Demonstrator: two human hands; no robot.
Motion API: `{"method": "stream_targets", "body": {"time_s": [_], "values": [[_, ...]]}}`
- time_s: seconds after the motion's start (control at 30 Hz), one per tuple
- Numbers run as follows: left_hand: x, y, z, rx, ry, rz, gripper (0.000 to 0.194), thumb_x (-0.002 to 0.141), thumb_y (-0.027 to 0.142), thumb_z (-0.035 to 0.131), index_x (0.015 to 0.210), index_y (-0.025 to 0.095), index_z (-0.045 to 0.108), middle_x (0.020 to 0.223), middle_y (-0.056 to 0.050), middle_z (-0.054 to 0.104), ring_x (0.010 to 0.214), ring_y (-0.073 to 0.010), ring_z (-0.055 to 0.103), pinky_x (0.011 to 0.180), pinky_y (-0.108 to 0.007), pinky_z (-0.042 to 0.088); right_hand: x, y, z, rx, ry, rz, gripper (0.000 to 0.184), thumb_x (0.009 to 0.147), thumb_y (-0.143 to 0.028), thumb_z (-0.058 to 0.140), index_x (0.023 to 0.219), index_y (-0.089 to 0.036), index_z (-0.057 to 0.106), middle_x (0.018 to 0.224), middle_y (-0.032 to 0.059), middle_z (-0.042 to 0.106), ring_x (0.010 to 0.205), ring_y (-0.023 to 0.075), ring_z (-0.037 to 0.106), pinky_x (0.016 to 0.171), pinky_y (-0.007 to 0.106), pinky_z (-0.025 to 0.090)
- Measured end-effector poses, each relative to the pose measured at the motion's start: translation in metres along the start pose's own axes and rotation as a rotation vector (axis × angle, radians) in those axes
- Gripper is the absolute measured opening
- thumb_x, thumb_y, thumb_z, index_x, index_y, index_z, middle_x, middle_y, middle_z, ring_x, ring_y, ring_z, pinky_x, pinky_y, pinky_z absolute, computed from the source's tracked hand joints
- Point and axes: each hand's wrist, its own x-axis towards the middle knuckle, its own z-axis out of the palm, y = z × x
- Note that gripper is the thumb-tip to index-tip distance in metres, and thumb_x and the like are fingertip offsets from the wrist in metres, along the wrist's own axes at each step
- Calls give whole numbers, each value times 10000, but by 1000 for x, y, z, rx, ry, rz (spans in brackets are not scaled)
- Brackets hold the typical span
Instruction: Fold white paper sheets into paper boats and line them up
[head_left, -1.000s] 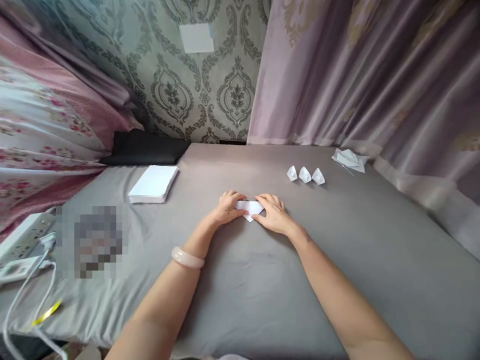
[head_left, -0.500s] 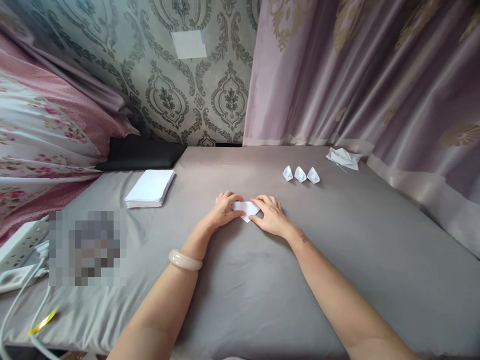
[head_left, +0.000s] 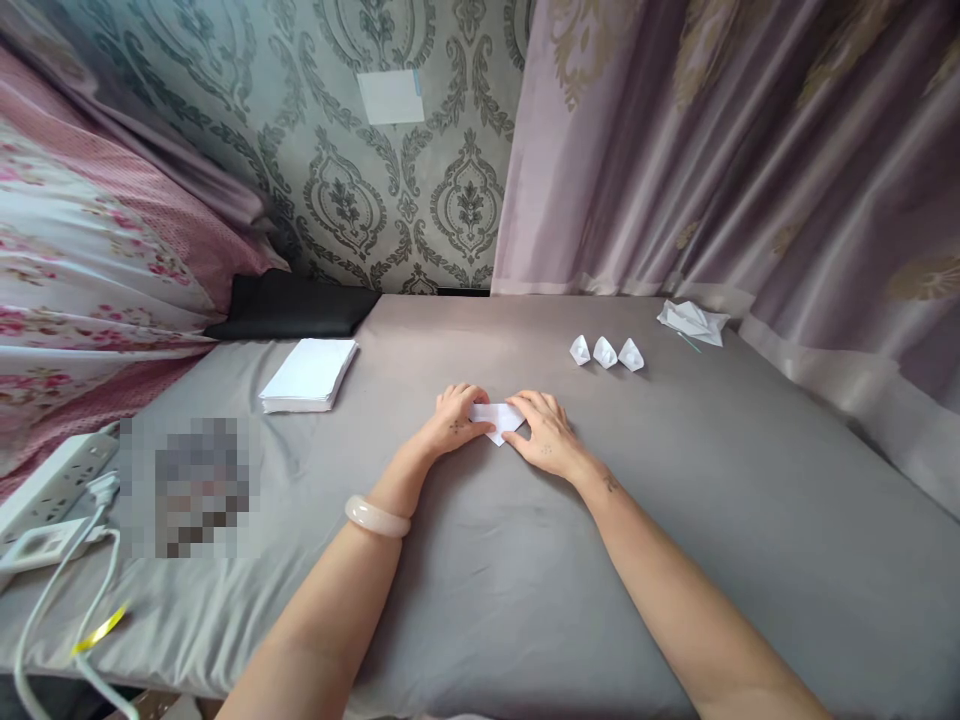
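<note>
A small piece of folded white paper (head_left: 499, 420) lies on the grey cloth surface, its pointed end toward me. My left hand (head_left: 457, 418) grips its left side between thumb and fingers. On the opposite side, my right hand (head_left: 547, 430) pinches the right edge, thumb at the front and fingers behind. Parts of the paper's two side edges are hidden by my fingers. Beyond my right hand, three small folded paper shapes (head_left: 605, 352) stand in a row.
A stack of white paper (head_left: 309, 375) sits to the left. Far right lies a crumpled white packet (head_left: 694, 322). At the left edge are a power strip (head_left: 56, 485) with cables and a blurred-out patch. A black folded item (head_left: 296, 303) rests against the patterned wall.
The whole view has shifted slightly, so everything appears a little further right. Both hands keep their hold on the folded paper, with hardly any visible movement.
</note>
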Motion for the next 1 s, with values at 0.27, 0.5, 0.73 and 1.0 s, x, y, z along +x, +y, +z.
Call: {"method": "stream_targets", "body": {"time_s": [0.27, 0.5, 0.73, 1.0], "values": [[0, 0, -1, 26, 33, -52, 397, 718, 401, 721, 985, 220, 490, 1055, -51, 561, 983, -248, 480, 836, -366, 359, -1, -3, -1, -17, 32, -2, 435, 830, -362, 608, 1246, -256, 539, 1223, 67, 558, 1159, 269, 441, 1000, 429, 363], [-7, 0, 2, 106, 104, -187, 469, 701, 535, 691, 953, 209, 466, 1029, -73, 546, 969, -266, 482, 819, -386, 365, -2, -3, 0, -13, 57, -9, 417, 825, -357, 611, 1227, -270, 538, 1221, 65, 563, 1135, 262, 459, 979, 415, 374], [-9, 5, -1, 99, 77, -147, 380, 749, 514, 657, 899, 216, 476, 982, -52, 564, 947, -251, 488, 810, -374, 351, -3, -2, 0, -10, 79, -19, 425, 827, -357, 606, 1236, -263, 542, 1252, 72, 553, 1164, 270, 447, 991, 422, 366], [-8, 6, -1, 75, 60, -112, 370, 751, 478, 665, 879, 216, 437, 888, -26, 571, 897, -234, 510, 810, -371, 339, -3, -1, 1, -2, 79, -28, 449, 828, -357, 607, 1259, -260, 530, 1260, 61, 554, 1167, 263, 443, 996, 416, 365]]}}
